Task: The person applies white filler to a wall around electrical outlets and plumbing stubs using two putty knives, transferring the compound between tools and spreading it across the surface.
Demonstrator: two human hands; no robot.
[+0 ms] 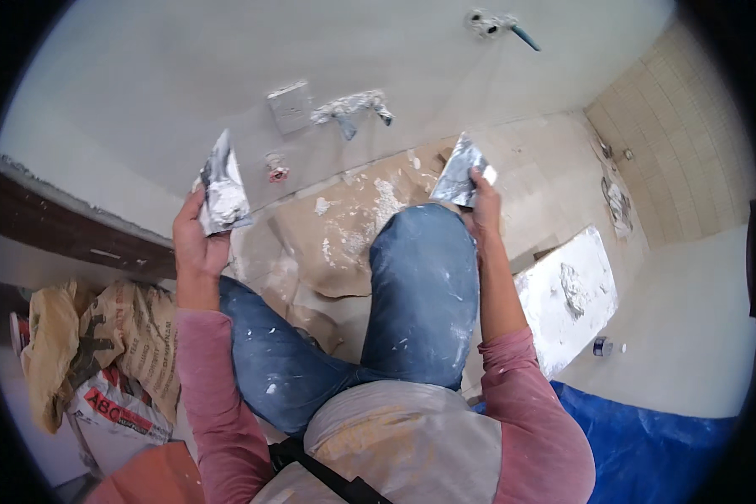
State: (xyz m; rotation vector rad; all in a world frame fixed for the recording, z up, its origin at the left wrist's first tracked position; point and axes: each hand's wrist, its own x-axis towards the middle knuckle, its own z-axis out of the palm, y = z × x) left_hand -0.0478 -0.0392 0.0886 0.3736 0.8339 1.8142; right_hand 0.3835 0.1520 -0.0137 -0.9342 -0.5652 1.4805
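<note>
My left hand (pixel 195 239) is closed round a wide metal putty knife (pixel 220 172), whose blade carries a lump of white filler (pixel 225 202). It is raised in front of the grey plastered wall (pixel 176 92). My right hand (pixel 485 206) grips a second flat metal putty knife (pixel 455 175), thumb pressed on its face near a white smear. Both blades are apart from the wall, and any handles are hidden by my fingers. A filler-smeared square plate (pixel 291 107) and a covered pipe fitting (pixel 353 105) sit on that wall.
Brown cardboard (pixel 323 227) with white spatters covers floor before my knees. At right lie a white board (pixel 592 260) bearing filler, a small dark jar (pixel 601 346) and blue sheeting (pixel 647 437). Paper sacks (pixel 134 323) stand at left. Another pipe fitting (pixel 489 25) projects higher up.
</note>
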